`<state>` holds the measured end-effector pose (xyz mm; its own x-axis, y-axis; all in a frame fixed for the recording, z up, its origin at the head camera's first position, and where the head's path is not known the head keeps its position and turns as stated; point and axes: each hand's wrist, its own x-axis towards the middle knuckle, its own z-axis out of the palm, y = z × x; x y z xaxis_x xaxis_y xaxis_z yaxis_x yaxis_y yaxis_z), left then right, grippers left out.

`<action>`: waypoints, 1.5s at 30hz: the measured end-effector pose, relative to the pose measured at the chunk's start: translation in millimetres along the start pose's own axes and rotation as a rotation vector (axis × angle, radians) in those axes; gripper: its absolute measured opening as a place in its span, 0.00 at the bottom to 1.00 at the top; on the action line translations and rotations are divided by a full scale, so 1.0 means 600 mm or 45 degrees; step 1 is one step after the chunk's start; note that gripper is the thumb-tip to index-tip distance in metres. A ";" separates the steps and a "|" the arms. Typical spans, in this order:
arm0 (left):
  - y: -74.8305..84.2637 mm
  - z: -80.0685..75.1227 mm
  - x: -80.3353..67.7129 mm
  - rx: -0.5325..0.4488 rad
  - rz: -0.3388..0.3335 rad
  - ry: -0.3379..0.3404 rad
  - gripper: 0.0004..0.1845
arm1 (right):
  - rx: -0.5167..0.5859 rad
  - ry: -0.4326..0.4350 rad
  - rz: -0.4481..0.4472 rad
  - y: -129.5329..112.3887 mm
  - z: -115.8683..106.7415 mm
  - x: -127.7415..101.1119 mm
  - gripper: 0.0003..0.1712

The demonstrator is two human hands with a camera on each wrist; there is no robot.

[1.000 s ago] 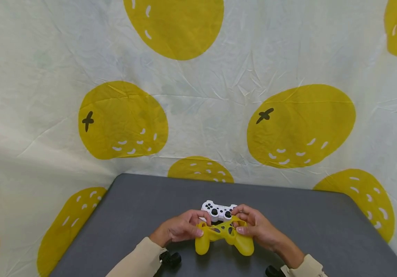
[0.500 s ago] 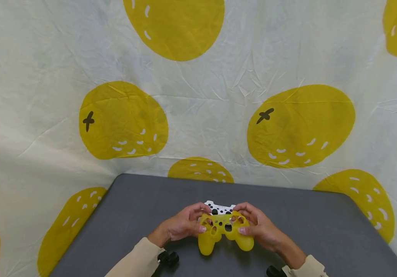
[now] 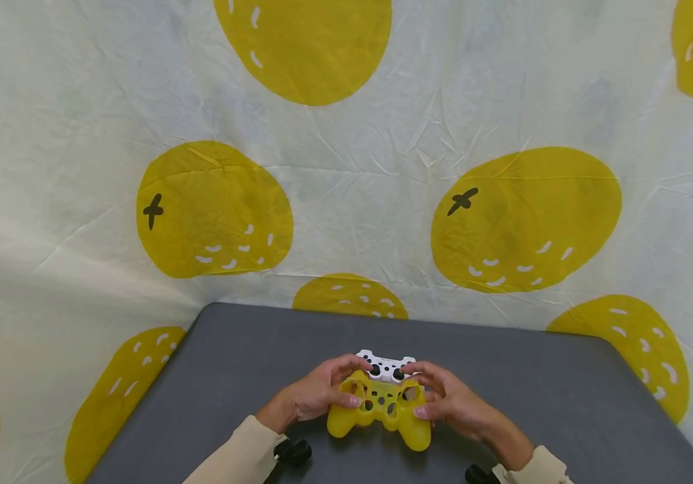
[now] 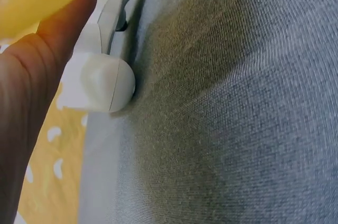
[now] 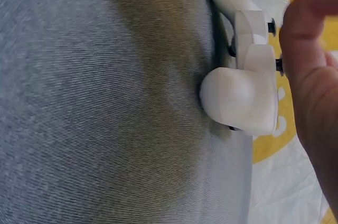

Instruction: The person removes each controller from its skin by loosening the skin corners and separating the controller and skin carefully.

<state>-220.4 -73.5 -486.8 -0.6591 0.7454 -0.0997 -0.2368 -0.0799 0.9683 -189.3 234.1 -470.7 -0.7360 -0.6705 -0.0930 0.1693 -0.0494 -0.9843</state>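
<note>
Yellow silicone cover (image 3: 379,409) sits at the desk's (image 3: 564,390) near middle, pinched by the left hand (image 3: 316,396) and right hand (image 3: 445,403), fingers curled round its far edge, touching the white gamepad (image 3: 385,366). Best stretch the opening evenly and line the holes over the sticks.

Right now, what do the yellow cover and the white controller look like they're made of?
The yellow controller skin looks like soft silicone with a matte finish: it bends and sags between the left hand and right hand. The white game controller looks like hard moulded plastic, smooth with a slight sheen and a visible seam line.
</note>
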 end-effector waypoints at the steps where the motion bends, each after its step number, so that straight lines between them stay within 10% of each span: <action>1: 0.000 0.001 0.000 0.005 0.006 0.007 0.35 | -0.011 0.010 0.003 0.001 0.000 0.001 0.31; 13: 0.001 0.006 0.000 -0.002 0.081 0.051 0.38 | -0.115 0.178 0.134 0.012 0.016 0.001 0.32; 29: 0.022 -0.006 -0.027 -0.012 -0.108 0.189 0.36 | -0.149 0.365 0.009 0.003 0.018 -0.003 0.34; 45: 0.033 -0.007 -0.020 -0.025 -0.027 0.294 0.33 | -0.160 0.438 -0.027 -0.015 0.009 -0.009 0.35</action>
<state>-220.0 -86.7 -467.5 -0.7991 0.5762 -0.1716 -0.2643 -0.0803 0.9611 -183.4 234.2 -460.4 -0.9195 -0.3811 -0.0966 0.0859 0.0451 -0.9953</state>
